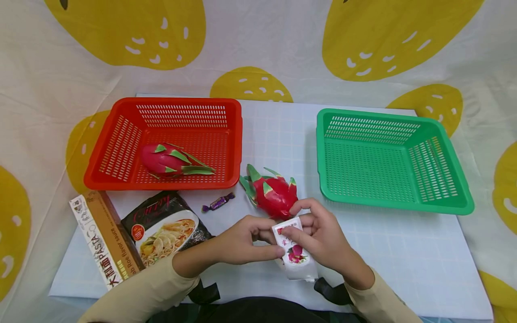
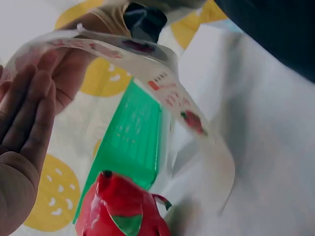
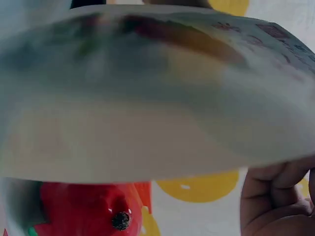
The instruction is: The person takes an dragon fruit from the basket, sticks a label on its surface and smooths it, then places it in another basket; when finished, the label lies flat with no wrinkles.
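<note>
Pale bench (image 1: 408, 264), yellow-patterned cloth (image 1: 262, 36) behind. Above the near edge, left hand (image 1: 244, 240) and right hand (image 1: 323, 237) pinch a label roll (image 1: 295, 258) between fingers (image 1: 313, 207), partly hiding its print. Beyond lies a dragon fruit (image 1: 276, 195); the left forearm (image 1: 194, 261) overlaps a noodle packet (image 1: 163, 229).

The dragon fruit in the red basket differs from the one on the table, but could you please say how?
The basket fruit is pinker; the table fruit is redder. The basket fruit's long leaves point right in the head view, while the table fruit's point upper left. Both have green leafy scales.
</note>
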Motion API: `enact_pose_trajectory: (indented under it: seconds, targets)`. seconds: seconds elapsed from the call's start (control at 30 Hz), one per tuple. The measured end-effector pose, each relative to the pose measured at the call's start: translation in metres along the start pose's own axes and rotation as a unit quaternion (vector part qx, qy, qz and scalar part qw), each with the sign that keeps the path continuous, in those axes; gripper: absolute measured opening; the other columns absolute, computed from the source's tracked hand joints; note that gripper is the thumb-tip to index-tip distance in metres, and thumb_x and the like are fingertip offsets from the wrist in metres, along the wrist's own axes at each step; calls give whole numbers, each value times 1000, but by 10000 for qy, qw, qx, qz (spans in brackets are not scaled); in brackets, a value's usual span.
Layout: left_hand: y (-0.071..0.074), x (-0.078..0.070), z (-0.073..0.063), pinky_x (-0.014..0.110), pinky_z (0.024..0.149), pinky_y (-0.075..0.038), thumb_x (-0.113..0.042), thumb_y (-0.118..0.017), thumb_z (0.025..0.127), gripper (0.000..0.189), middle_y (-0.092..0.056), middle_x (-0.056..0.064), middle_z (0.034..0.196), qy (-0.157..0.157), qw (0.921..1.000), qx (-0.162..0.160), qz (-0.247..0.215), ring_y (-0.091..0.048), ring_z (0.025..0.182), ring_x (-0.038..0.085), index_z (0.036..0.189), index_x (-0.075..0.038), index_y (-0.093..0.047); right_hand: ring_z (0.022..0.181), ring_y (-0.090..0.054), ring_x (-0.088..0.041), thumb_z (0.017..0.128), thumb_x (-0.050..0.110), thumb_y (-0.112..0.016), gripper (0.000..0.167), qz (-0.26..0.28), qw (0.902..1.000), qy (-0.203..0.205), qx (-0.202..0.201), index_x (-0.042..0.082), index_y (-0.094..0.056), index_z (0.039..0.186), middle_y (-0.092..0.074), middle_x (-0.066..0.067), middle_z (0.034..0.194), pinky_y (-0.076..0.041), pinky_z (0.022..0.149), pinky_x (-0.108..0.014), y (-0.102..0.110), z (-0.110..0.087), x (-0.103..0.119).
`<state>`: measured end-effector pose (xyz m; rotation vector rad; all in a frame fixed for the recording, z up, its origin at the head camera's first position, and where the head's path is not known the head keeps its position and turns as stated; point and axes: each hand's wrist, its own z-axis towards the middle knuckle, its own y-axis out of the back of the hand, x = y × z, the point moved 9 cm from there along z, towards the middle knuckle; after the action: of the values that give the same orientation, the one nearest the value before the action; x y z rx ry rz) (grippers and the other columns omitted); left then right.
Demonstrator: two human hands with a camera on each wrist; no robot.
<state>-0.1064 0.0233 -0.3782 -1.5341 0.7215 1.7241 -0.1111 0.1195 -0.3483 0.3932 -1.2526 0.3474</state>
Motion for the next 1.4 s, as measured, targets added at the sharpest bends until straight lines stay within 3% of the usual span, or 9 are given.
enact_pose_trajectory:
  seconds: [0.23, 0.47, 0.6, 0.7, 0.77, 0.87, 1.0, 1.13, 1.4]
  targets:
    - [17, 4, -3, 21, 53, -46, -4, -60, 89, 18, -72, 16, 85, 361, 9970, -651, 219, -52, 57, 9, 106, 2, -59, 72, -69, -18, 83, -9, -61, 46, 70, 9950, -883, 456, 0, -40, 122, -70, -13, 87, -57, 59, -36, -3, -5, -17]
    - [32, 7, -8, 33, 80, -53, -8, -47, 97, 17, -70, 22, 85, 595, 9927, -1044, -70, -69, 83, 18, 100, 4, -58, 77, -64, -13, 89, -7, -51, 35, -1032, 9911, -646, 534, 5, -52, 122, -67, -5, 97, -57, 64, -31, 0, -3, -16]
    - [36, 10, -8, 31, 76, -54, -8, -53, 95, 17, -72, 17, 85, 674, 9894, -1270, 195, -69, 83, 18, 98, 3, -66, 95, -57, -12, 83, 2, -65, 44, -2501, 9677, -265, -142, 7, -53, 125, -60, -1, 111, -55, 73, -31, 7, -1, -6]
    - [37, 13, -8, 30, 76, -55, -9, -58, 92, 17, -72, 13, 86, 728, 9870, -1408, 277, -69, 82, 19, 98, 2, -70, 105, -51, -18, 78, 12, -73, 45, -3471, 9331, 371, -863, 5, -58, 119, -56, -6, 115, -55, 75, -34, 9, -2, 13]
    - [37, 14, -8, 32, 77, -56, -9, -59, 91, 17, -73, 13, 86, 694, 9862, -1480, 273, -70, 81, 19, 97, 2, -71, 102, -51, -22, 81, 20, -70, 34, -3776, 9132, 857, -1269, 4, -64, 109, -57, -10, 109, -54, 72, -33, 8, -4, 26]
    - [36, 15, -8, 34, 77, -56, -9, -62, 90, 16, -73, 14, 87, 593, 9862, -1532, 223, -71, 82, 19, 96, 2, -71, 92, -53, -21, 88, 31, -61, 30, -3912, 8988, 1293, -1496, 4, -69, 97, -61, -9, 98, -49, 72, -31, 5, -6, 37]
    - [33, 15, -7, 35, 78, -56, -8, -62, 90, 16, -72, 14, 87, 459, 9877, -1486, 174, -70, 82, 19, 98, 2, -71, 89, -55, -20, 85, 28, -66, 20, -4104, 8936, 1278, -1291, 9, -73, 87, -66, -3, 91, -41, 76, -39, -1, -5, 37]
    - [29, 14, -6, 33, 82, -55, -7, -58, 92, 18, -73, 13, 90, 367, 9902, -1307, 315, -70, 85, 18, 102, 2, -70, 92, -57, -22, 70, 17, -77, 16, -4349, 8870, 1079, -1120, 12, -75, 85, -69, -1, 89, -39, 78, -44, -2, -4, 33]
    - [22, 5, -3, 25, 83, -53, -15, -59, 93, 23, -72, 3, 100, 130, 9823, -1149, 1477, -67, 94, 6, 111, -4, -69, 86, -60, -19, 70, 16, -76, 15, -4593, 8818, 796, -722, 10, -76, 84, -72, -2, 82, -42, 78, -44, -6, 0, 30]
